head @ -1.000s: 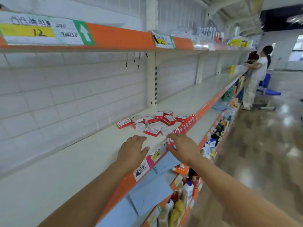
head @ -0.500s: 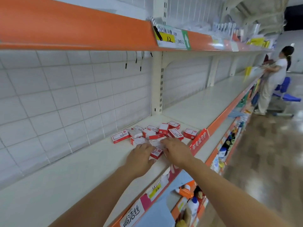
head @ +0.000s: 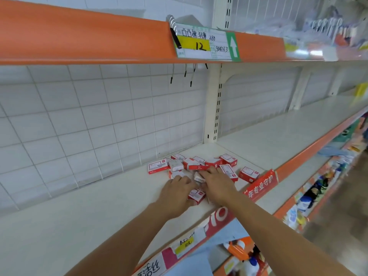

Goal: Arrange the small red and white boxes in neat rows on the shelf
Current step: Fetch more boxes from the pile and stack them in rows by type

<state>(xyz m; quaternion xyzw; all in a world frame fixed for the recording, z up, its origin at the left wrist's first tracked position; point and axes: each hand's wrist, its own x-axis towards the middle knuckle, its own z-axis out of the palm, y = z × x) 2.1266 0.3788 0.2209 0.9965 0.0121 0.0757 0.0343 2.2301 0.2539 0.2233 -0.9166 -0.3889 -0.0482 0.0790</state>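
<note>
Both hands reach into a loose heap of small red and white cardboard boxes (head: 201,168) on the cream metal shelf (head: 83,220). The left hand (head: 176,193) lies over one box; the right hand (head: 216,185), fingers curled, touches another. Neither grip is clearly closed.

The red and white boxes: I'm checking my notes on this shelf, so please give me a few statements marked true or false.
1. The red and white boxes lie in a loose jumble on the shelf. True.
2. Both hands are on the pile. True: the left hand and the right hand rest among the boxes.
3. The boxes stand in neat rows. False: they lie at mixed angles.
4. The price tag on the upper shelf edge reads 20. False: it reads 12.
5. One box lies apart to the right of the pile. True.
</note>
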